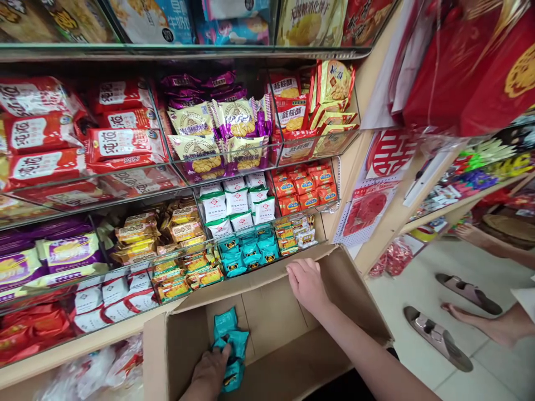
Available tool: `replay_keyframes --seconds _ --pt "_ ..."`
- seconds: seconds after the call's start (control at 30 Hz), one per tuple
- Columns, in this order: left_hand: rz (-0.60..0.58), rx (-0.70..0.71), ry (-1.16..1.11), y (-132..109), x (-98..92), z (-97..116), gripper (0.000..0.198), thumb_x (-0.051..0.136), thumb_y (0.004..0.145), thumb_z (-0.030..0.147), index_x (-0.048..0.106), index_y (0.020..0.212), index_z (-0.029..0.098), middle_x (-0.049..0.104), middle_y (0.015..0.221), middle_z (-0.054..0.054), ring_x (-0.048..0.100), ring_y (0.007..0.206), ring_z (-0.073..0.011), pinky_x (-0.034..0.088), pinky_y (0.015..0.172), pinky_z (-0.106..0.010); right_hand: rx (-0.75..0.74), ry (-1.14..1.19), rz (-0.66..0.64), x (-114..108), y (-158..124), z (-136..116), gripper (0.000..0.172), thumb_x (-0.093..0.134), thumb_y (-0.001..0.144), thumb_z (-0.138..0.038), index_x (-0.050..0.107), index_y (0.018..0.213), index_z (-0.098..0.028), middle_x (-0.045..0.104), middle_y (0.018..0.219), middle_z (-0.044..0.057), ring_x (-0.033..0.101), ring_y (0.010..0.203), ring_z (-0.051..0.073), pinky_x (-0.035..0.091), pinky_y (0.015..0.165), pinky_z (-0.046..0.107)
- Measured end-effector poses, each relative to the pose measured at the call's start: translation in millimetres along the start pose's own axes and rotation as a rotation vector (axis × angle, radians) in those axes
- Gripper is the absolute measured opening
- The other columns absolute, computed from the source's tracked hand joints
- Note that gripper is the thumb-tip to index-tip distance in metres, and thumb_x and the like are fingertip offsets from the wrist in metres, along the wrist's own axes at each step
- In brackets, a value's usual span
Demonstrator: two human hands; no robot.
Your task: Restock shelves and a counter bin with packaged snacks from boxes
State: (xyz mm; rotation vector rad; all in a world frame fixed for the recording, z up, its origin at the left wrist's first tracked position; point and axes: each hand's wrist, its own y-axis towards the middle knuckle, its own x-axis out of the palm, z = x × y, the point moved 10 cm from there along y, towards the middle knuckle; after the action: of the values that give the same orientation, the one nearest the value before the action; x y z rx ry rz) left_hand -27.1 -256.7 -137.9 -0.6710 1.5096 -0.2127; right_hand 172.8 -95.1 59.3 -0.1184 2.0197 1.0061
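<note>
An open cardboard box stands against the front of the snack shelves. My right hand is closed over the box's far rim, with the fingers curled across the flap. Down inside the box, at its left side, my left hand is closed at several small teal snack packets. Its thumb presses on one packet; the packets partly hide the other fingers. Similar teal packets fill a clear shelf compartment just behind the box.
Clear-fronted shelves hold red packs, purple-and-cream biscuit packs, white packets and orange packets. Red bags hang at upper right. Another person's foot and loose sandals are on the tiled floor at right.
</note>
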Motion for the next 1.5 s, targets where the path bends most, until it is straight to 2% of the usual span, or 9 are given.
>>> replay_keyframes --seconds 0.23,0.43,0.53,0.6,0.77,0.93,1.33,1.4,1.5 --pt "-0.075 0.030 -0.156 -2 -12.9 -3 0.023 0.052 0.081 0.028 0.056 0.099 0.014 0.058 0.105 -0.006 0.055 0.096 -0.0194 0.042 0.083 -0.043 -0.009 0.079 0.000 -2 4 2 0.020 0.037 0.086 -0.019 0.057 0.082 -0.017 0.057 0.084 0.004 0.044 0.080 0.016 0.029 0.071 0.031" --pt "-0.024 0.129 -0.657 -16 -63.7 5 0.019 0.068 0.061 0.033 0.058 0.058 0.017 0.058 0.058 0.003 0.058 0.067 -0.0170 0.042 0.062 -0.027 -0.019 0.462 -0.010 -11 -32 -23 0.014 0.043 0.081 -0.018 0.054 0.091 -0.017 0.055 0.096 0.007 0.045 0.097 0.017 0.035 0.084 0.033" --pt "-0.016 0.204 -0.986 -29 -91.6 30 0.028 0.060 0.065 0.044 0.059 0.066 0.017 0.055 0.056 0.003 0.052 0.055 -0.0114 0.038 0.051 -0.021 0.131 0.725 -0.207 19 -60 -38 0.030 0.051 0.077 -0.027 0.047 0.106 -0.018 0.054 0.101 0.008 0.050 0.090 0.016 0.042 0.074 0.027" --pt "0.025 0.219 -1.180 -34 -106.6 48 0.036 0.055 0.067 0.051 0.059 0.071 0.016 0.055 0.059 0.002 0.049 0.052 -0.0096 0.035 0.048 -0.020 0.273 0.854 -0.303 39 -71 -43 0.026 0.049 0.078 -0.034 0.050 0.098 -0.017 0.056 0.086 0.004 0.052 0.075 0.013 0.042 0.061 0.023" --pt "0.348 0.135 -1.504 -40 -123.6 70 0.041 0.047 0.069 0.060 0.052 0.077 0.020 0.050 0.065 0.003 0.046 0.054 -0.0093 0.037 0.050 -0.020 0.561 0.944 -0.171 45 -68 -26 0.028 0.040 0.082 -0.040 0.043 0.065 -0.017 0.040 0.057 -0.003 0.040 0.055 0.009 0.034 0.052 0.021" --pt "0.609 0.072 -1.518 -46 -124.9 74 0.034 0.047 0.072 0.055 0.045 0.069 0.021 0.039 0.058 0.006 0.038 0.051 -0.0090 0.035 0.050 -0.020 0.589 0.946 -0.150 40 -64 -24 0.029 0.040 0.082 -0.039 0.037 0.061 -0.018 0.036 0.055 -0.004 0.037 0.053 0.008 0.031 0.050 0.020" --pt "0.849 -0.006 -1.297 -59 -141.3 67 0.026 0.037 0.082 0.038 0.036 0.060 0.024 0.035 0.056 0.005 0.037 0.053 -0.0132 0.034 0.054 -0.024 0.562 0.668 -0.060 28 -65 -13 0.033 0.032 0.085 -0.035 0.031 0.056 -0.019 0.034 0.051 -0.004 0.033 0.049 0.009 0.026 0.050 0.023" --pt "0.879 -0.029 -1.286 -60 -140.8 64 0.025 0.035 0.084 0.035 0.035 0.061 0.024 0.034 0.056 0.005 0.037 0.052 -0.0134 0.034 0.054 -0.025 0.591 0.802 -0.107 33 -69 -15 0.028 0.035 0.084 -0.038 0.041 0.064 -0.018 0.042 0.057 -0.002 0.040 0.054 0.009 0.031 0.051 0.022" --pt "0.890 -0.019 -1.286 -62 -144.2 59 0.023 0.031 0.085 0.035 0.036 0.065 0.024 0.036 0.058 0.004 0.039 0.053 -0.0131 0.036 0.054 -0.025 0.558 1.023 -0.355 47 -74 -35 0.024 0.041 0.081 -0.042 0.046 0.082 -0.018 0.048 0.066 -0.001 0.045 0.056 0.009 0.034 0.049 0.020"
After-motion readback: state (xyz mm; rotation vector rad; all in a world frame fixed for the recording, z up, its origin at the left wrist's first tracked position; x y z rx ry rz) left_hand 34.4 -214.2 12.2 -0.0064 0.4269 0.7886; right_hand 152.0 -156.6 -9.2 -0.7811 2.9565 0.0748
